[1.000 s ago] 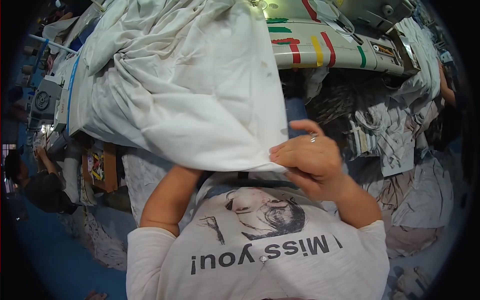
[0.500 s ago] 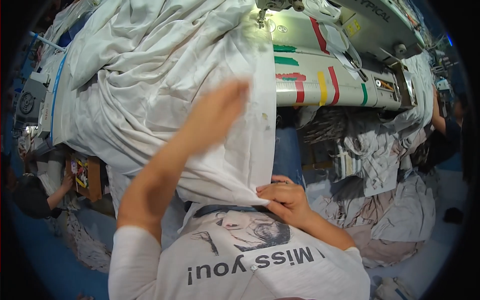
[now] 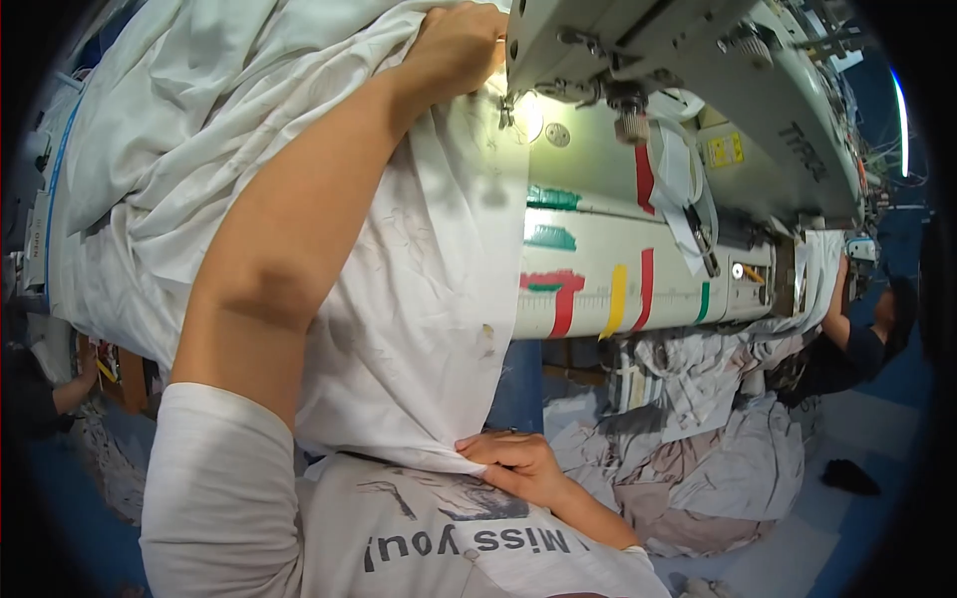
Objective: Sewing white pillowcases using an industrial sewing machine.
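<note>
Reaching farther, left hand (image 3: pixel 461 45) grips white fabric (image 3: pixel 399 299) beside sewing machine (image 3: pixel 678 110).

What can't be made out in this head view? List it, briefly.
- Left hand fingertips: buried in the white fabric beside the sewing machine.
- Needle area: washed out by the machine's lamp glare.
- Right hand palm: turned under the fabric's hem.
- Co-worker at the right rim: dark, cut off.

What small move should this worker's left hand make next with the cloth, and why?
Probably ease the white cloth in under the sewing machine head. The left hand grips its far edge right beside the head, while the right hand pinches the near edge, so the cloth hangs stretched between them.
</note>
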A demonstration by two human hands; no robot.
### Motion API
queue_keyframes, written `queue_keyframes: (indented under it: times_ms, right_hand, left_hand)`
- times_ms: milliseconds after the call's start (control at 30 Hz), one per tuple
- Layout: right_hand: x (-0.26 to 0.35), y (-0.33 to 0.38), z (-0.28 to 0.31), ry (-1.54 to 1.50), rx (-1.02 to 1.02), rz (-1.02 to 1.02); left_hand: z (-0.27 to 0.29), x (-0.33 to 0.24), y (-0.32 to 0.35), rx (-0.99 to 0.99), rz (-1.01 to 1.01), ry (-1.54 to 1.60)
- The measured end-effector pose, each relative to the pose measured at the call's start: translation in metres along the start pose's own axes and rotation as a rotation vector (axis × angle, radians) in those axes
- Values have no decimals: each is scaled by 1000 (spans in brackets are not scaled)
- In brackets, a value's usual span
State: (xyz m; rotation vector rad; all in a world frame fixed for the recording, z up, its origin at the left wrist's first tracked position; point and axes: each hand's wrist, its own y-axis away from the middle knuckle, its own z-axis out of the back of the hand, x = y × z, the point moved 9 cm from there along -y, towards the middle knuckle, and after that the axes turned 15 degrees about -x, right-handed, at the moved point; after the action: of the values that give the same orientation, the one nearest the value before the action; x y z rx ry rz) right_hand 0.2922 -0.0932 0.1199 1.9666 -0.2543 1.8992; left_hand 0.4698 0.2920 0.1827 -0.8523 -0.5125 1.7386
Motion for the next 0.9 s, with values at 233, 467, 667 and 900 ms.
queue_keyframes:
  times_ms: [233, 467, 667, 900]
  right_hand:
    - [32, -50, 14, 12, 5, 83]
    - [84, -100, 25, 204, 7, 191]
    - [114, -147, 43, 370, -52, 281]
    - [131, -202, 47, 415, -129, 411]
  left_hand:
    - [-12, 30, -45, -83, 35, -30]
    - [-32, 76, -90, -80, 46, -69]
    - [-31, 86, -124, -126, 3, 31]
    - [-52, 157, -156, -316, -32, -247]
